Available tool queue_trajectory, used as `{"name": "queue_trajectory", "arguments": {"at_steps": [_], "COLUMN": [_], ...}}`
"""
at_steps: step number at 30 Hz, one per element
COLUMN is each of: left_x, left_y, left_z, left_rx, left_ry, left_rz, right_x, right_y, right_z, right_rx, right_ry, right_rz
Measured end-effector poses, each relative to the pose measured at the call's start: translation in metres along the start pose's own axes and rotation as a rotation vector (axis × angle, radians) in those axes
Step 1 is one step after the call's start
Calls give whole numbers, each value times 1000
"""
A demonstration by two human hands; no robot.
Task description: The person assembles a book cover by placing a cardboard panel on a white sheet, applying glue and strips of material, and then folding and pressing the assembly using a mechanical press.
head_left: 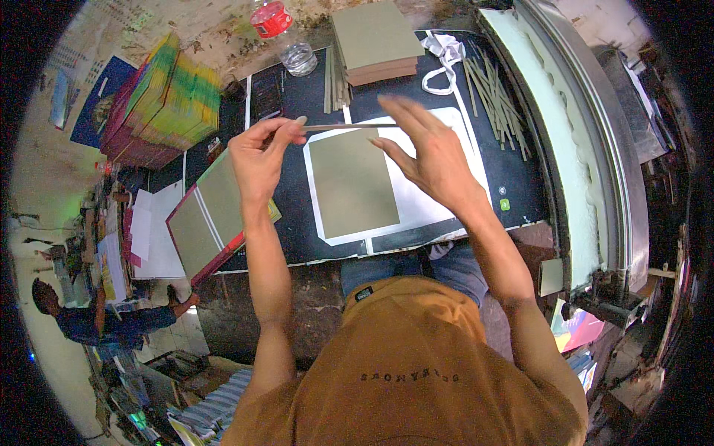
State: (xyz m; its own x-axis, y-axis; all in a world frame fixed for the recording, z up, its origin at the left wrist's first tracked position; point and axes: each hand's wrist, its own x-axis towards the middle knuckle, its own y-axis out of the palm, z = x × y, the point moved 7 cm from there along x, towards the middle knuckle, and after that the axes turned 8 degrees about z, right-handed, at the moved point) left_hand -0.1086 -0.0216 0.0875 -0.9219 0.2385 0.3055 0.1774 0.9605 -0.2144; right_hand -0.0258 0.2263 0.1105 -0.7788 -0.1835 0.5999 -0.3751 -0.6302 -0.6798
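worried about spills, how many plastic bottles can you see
1: a clear bottle with a red label, beyond the left hand and left of the grey board stack. Others may be hidden.

The work surface is a dark table (522, 182) marked with pale lines. At the near middle lies a white sheet (442, 197) with rounded corners; a grey board (353, 182) covers much of its left part. A stack of grey boards (375, 33) rests at the far middle, with a bundle of thin strips (336, 85) just to its left. Further left, at the far edge, stands a clear bottle (299, 59) with a red label. Right of the stack lies a crumpled white cloth (445, 50); beyond it, loose strips (497, 100) lie scattered. A small green sticker (505, 204) is noted near right.
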Motion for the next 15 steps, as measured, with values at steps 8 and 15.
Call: {"name": "queue_trajectory", "arguments": {"at_steps": [8,15], "left_x": [29,-18], "left_y": [77,144], "left_z": [79,160], "left_rx": [-48,524], "left_ry": [-120,169], "left_rz": [50,183], "right_x": [-134,-178], "right_y": [61,103], "right_z": [-58,-81], "right_rx": [594,551], "right_ry": [651,871], "right_rz": [656,516]}}
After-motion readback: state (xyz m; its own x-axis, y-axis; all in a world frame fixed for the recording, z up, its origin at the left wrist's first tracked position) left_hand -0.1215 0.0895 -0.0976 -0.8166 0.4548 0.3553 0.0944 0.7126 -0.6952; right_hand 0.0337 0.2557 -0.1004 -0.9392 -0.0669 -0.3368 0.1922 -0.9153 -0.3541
